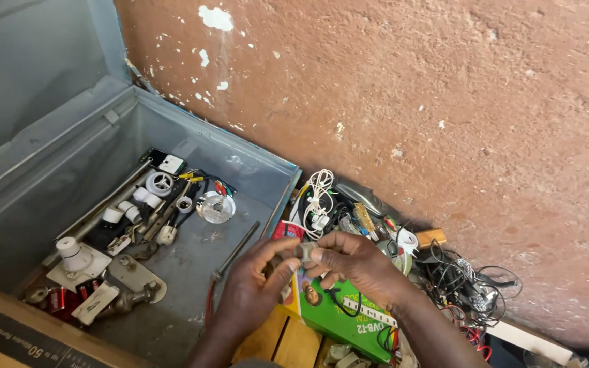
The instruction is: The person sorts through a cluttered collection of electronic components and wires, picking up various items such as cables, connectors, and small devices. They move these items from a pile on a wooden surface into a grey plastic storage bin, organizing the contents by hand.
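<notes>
My left hand (253, 286) and my right hand (356, 262) meet over the edge of a grey metal trunk (267, 160). Both pinch a small greyish part (304, 252) between thumbs and fingertips. What the part is I cannot tell. Under my hands lies a green cardboard box (339, 317) on a wooden board (284, 341). A bundle of white cable (318, 194) lies just beyond my fingers.
The open trunk holds white lamp sockets (76, 252), a round metal disc (215, 207), a long rod (236, 251), metal brackets and small parts. A tangle of black wires (465, 286) lies against the rough reddish wall (410, 102). A cardboard box edge (22, 334) sits at bottom left.
</notes>
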